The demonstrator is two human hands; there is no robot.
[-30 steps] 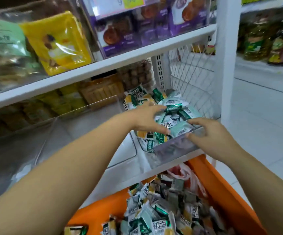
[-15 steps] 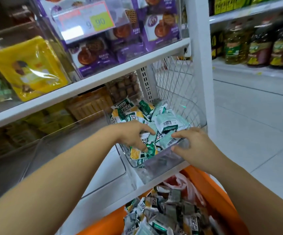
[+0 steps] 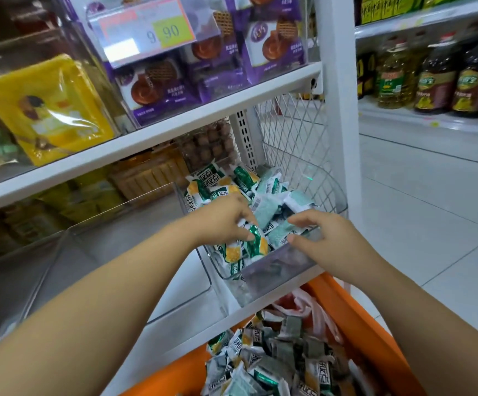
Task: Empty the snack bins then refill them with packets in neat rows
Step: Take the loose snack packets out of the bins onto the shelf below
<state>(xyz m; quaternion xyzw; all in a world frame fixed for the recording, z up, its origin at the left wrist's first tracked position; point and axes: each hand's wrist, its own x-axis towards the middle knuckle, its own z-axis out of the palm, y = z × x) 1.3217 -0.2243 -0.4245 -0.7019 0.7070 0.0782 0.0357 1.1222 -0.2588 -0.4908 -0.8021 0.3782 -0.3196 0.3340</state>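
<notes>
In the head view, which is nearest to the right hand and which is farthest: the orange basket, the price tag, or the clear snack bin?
1. Clear snack bin, at the right hand's fingertips.
2. Orange basket, just below.
3. Price tag, upper shelf, up left.

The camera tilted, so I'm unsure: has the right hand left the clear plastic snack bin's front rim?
No. As before, the right hand sits at the clear plastic bin's front rim; it now pinches a pale green packet.
</notes>
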